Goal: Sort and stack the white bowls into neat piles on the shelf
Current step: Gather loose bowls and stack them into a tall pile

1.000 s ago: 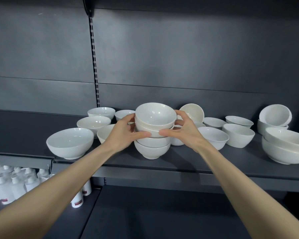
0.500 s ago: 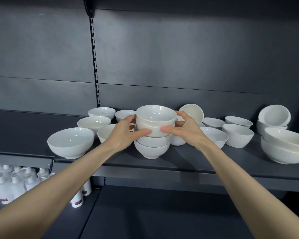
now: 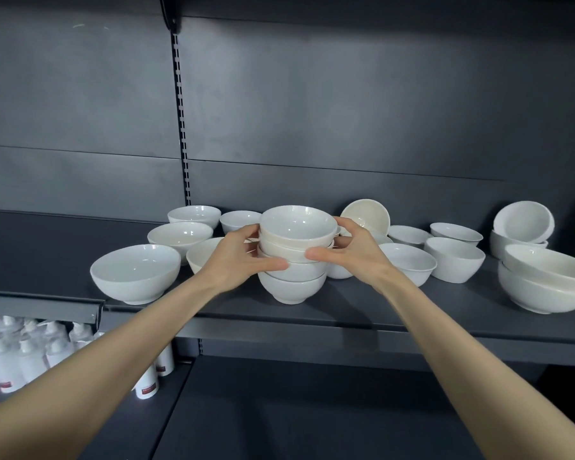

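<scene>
We hold stack [image 3: 294, 257] mid-shelf [image 3: 362, 303]: left hand [image 3: 238, 255] and right hand [image 3: 352, 252] curled round upper bowls from both sides. Glazed ceramic, we judge: stiff, slick, chippable, heavy together. Best we grip under rims, opposite sides. Loose bowls [image 3: 135, 273] flank stack.

Stacked bowls [image 3: 294, 280], centre: glossy white, plain; second from top cream. Tilted bowl [image 3: 367, 214], far right of centre: cream. Large bowl [image 3: 135, 273], near left: white. Shelf [image 3: 346, 307] and back panel [image 3: 346, 111]: matt dark grey. Bottles [image 3: 30, 356], lower left: white, red labels.
</scene>
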The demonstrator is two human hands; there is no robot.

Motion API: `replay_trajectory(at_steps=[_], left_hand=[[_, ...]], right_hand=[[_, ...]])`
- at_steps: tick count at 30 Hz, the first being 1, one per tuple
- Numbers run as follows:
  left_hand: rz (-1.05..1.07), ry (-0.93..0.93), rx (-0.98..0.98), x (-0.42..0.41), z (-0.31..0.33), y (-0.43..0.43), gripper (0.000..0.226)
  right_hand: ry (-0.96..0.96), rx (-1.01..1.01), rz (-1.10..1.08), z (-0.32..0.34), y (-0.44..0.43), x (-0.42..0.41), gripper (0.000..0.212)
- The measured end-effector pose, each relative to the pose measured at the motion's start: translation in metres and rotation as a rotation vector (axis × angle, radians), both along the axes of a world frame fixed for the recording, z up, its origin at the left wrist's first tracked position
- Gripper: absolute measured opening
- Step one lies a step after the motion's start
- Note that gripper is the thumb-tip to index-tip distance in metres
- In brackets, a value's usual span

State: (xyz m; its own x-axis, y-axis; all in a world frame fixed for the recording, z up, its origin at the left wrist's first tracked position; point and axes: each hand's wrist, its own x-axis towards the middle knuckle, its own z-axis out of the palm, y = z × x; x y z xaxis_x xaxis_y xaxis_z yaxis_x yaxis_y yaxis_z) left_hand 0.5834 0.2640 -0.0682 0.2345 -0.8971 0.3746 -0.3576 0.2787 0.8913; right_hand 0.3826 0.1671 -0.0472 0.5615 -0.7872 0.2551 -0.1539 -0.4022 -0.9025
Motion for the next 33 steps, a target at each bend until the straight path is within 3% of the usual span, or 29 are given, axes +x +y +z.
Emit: replay_trajectory(at_steps=[5,9,13,15,19,24,29,33], left_hand=[[-0.003,0.002,-0.019,0.002,-0.003,-0.001,0.065],[0.024,-0.001,-0.003,0.003,-0.005,0.0,0.093],[0.019,0.001,0.01,0.002,-0.007,0.001,0.099],[0.011,0.002,0.008,0.001,-0.008,0.001,0.098],[0.009,0.028,-0.003,0.0,-0.011,-0.001,0.072],[0.02,0.029,-0.009,0.0,-0.011,-0.001,0.067],[0.017,0.019,-0.008,-0.001,-0.01,0.001,0.078],[0.004,0.013,-0.003,-0.002,-0.009,0.003,0.071]], right_hand=[[-0.011,0.0,-0.001,-0.003,-0.001,0.001,0.072],[0.031,-0.009,0.008,0.002,0.0,0.001,0.071],[0.08,-0.006,-0.006,0.005,-0.002,0.0,0.098],[0.063,0.0,0.0,0.006,0.0,0.0,0.101],[0.019,-0.007,-0.003,0.009,0.006,0.001,0.084],[-0.012,-0.003,-0.02,0.009,0.007,0.002,0.071],[-0.018,-0.003,-0.036,0.005,0.007,0.001,0.079],[-0.011,-0.002,-0.035,0.005,0.006,0.002,0.081]])
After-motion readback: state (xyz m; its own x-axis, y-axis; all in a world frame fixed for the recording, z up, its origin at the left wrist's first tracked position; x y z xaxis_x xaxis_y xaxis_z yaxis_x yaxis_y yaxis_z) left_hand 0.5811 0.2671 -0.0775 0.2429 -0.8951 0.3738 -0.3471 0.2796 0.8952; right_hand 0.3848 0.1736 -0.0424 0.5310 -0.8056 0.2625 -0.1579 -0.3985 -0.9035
